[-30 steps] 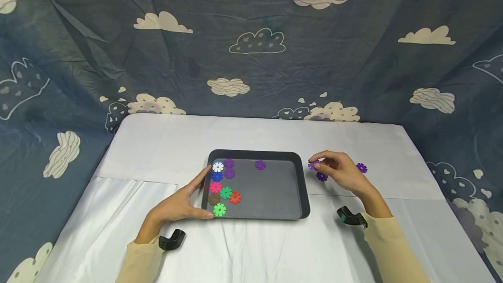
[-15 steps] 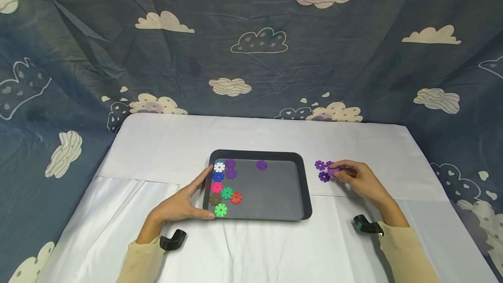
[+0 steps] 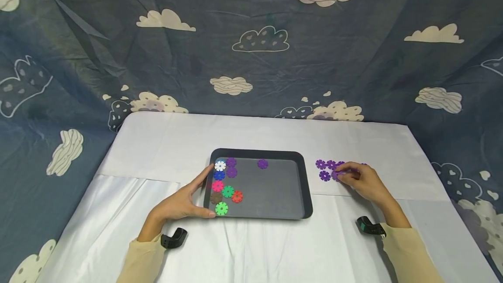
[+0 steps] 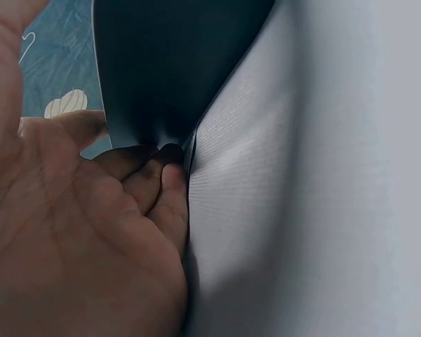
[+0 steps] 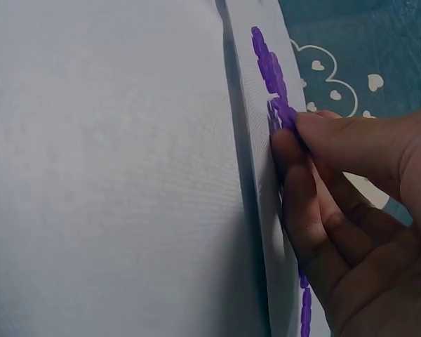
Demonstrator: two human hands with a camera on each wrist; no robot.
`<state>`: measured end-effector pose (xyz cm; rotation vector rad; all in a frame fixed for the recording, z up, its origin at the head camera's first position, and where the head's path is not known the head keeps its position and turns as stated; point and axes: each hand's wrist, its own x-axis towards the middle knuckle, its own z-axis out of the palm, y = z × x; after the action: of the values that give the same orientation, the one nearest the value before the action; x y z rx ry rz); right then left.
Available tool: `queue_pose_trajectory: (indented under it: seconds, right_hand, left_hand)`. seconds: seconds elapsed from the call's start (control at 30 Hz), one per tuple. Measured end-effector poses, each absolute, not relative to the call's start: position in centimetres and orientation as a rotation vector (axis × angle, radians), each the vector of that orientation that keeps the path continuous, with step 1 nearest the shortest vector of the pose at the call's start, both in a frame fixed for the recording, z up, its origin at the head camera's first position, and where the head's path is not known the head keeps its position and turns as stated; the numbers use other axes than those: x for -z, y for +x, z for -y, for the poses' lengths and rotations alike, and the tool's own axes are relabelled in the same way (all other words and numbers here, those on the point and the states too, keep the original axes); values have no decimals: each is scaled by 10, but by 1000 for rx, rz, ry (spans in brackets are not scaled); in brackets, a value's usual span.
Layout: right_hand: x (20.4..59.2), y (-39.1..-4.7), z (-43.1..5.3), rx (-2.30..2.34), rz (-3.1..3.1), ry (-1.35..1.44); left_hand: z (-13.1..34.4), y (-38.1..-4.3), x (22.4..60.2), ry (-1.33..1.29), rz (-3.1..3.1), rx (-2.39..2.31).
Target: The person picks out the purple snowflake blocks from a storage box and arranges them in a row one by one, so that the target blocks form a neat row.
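In the head view a dark grey tray (image 3: 267, 195) lies on the white-covered table. My left hand (image 3: 177, 204) grips its left end, thumb at the near corner and index finger at the far part of the rim. In the left wrist view, other fingers (image 4: 172, 203) curl against the tray's outer wall (image 4: 175, 63). My right hand (image 3: 361, 180), right of the tray, pinches a purple notched disc (image 5: 288, 116) between thumb and fingertips, close over the table. Several purple notched discs (image 3: 324, 175) lie beside those fingertips in a tight group, one partly behind the hand.
Inside the tray, white (image 3: 220, 166), blue (image 3: 219, 175), pink (image 3: 217, 186), brown (image 3: 216, 198), green (image 3: 222, 208) and red (image 3: 237, 196) notched discs gather at the left. A single purple disc (image 3: 263, 163) lies near the far rim. A cloud-print cloth (image 3: 259, 69) hangs behind the table.
My right hand has shifted right, away from the tray, and slightly nearer me. More purple discs now show grouped at its fingertips. My left hand has stayed on the tray.
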<state>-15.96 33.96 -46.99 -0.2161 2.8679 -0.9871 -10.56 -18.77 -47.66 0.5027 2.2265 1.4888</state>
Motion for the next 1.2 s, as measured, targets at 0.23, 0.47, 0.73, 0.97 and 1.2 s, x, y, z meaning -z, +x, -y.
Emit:
queue_pose_trajectory:
  seconds: [0.23,0.47,0.73,0.97,1.2]
  right_hand:
    - [473,-159,-339,896,-2952,-251]
    - [474,-158,-338,864,-2993,-251]
    - [473,-155,-336,875,-3028,-230]
    - [474,-154,-336,866,-3042,-242]
    - [476,-152,-335,866,-3062,-249]
  left_hand:
    - [187,-105,477,501,-2223,-1494]
    - [188,-105,478,492,-2225,-1486]
    - [187,-104,477,480,-2225,-1480]
    - [187,-105,477,488,-2223,-1484]
    - [187,-105,477,486,-2230,-1475]
